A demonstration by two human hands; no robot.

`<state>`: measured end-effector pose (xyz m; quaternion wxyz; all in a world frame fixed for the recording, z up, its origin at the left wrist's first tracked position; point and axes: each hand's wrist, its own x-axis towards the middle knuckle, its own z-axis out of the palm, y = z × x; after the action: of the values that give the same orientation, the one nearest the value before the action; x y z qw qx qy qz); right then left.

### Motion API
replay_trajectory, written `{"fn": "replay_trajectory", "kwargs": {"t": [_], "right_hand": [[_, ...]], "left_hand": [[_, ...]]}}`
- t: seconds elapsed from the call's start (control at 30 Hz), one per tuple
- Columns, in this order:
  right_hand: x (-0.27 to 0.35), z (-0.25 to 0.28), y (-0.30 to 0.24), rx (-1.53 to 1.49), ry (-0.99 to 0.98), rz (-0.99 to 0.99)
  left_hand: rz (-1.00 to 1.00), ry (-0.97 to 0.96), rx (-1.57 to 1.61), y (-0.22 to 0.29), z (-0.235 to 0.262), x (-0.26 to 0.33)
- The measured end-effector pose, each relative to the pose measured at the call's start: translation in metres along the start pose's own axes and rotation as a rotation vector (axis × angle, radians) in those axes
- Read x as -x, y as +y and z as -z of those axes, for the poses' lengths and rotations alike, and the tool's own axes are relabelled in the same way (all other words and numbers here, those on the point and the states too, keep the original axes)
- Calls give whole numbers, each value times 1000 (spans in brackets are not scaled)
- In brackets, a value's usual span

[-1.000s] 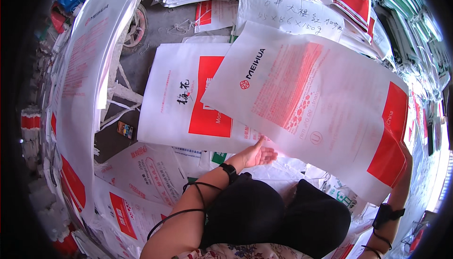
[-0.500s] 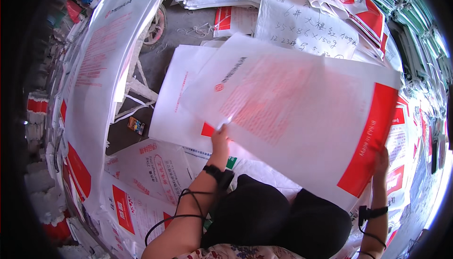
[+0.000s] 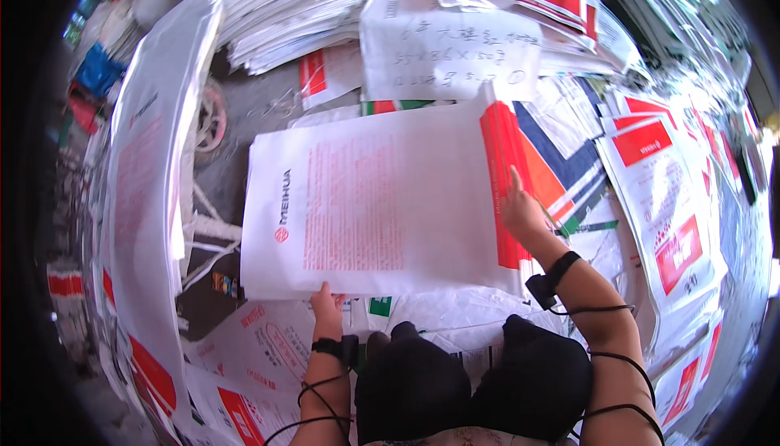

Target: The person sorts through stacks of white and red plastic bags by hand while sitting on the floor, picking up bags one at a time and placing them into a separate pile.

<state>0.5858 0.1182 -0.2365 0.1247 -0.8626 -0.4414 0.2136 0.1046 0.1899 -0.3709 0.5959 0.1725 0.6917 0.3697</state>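
A flat white sack [image 3: 439, 194] with pale red print and a red band at its right end lies across a stack of similar sacks in front of me. My left hand [image 3: 327, 312] is at its near edge, one digit over the top and the others partly hidden below. At the right end my right hand [image 3: 526, 217] grips the red band [image 3: 505, 202], one finger reaching up along it. Several layered edges show under that band. Black straps with small boxes and cables sit on both wrists.
On the left stands a tall curved white sack [image 3: 142, 178]. Behind are a paper stack [image 3: 284, 19] and a white sheet with handwriting [image 3: 455, 44]. More red-and-white sacks [image 3: 662, 202] are piled at the right. A wheel [image 3: 211, 117] and white frame bars show on the grey floor.
The sack, earlier lifted and slanted, now lies flat and squared over the stack. My right hand has moved inward and away from me; my left has drawn back towards me. The view has shifted.
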Motion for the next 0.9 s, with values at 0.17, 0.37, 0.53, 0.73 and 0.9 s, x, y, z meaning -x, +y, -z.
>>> {"fn": "replay_trajectory", "kwargs": {"t": [0.17,0.37,0.53,0.73,0.9], "right_hand": [[26,2,11,300,-83,17],[12,-13,4,240,42,123],[3,-1,5,195,35,68],[60,-14,30,249,432,404],[133,-14,54,-174,136,217]], "left_hand": [[28,12,-72,-5,0,7],[31,0,-131,-2,10,-2],[112,-59,-180,0,0,6],[95,-132,-224,4,-2,15],[156,-177,-171,7,4,13]]}}
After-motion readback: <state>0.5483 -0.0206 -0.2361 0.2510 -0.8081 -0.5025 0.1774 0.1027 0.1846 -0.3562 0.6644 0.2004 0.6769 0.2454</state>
